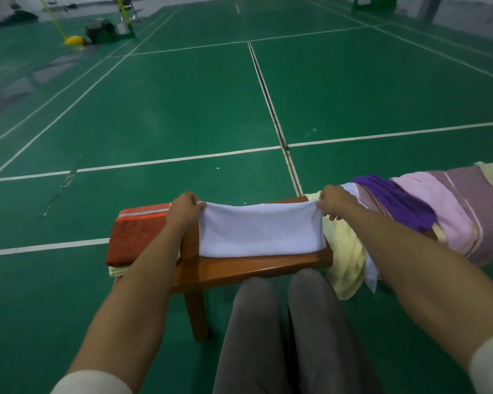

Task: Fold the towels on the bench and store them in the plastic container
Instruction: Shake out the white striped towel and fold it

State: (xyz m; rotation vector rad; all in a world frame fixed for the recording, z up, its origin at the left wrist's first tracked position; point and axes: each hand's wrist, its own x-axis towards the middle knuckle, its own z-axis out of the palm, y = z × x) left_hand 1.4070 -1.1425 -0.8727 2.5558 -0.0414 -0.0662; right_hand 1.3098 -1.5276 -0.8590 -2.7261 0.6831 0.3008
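Pinching the two far corners of the white towel (261, 228), the left hand (184, 209) and right hand (335, 201) hold its far edge stretched just above the wooden bench (239, 268) at lower centre of the frame — the near edge lies flat on the seat. At the bench's left end sits a folded red towel (134, 240) atop a pale one. Right of centre, a yellow towel (346, 257) hangs over the bench edge; purple (396, 203), pink (439, 206) and mauve (484, 200) towels lie heaped toward the right edge — possibly overlapping further pieces, hard to separate. Green court floor (182, 109) fills the upper frame.
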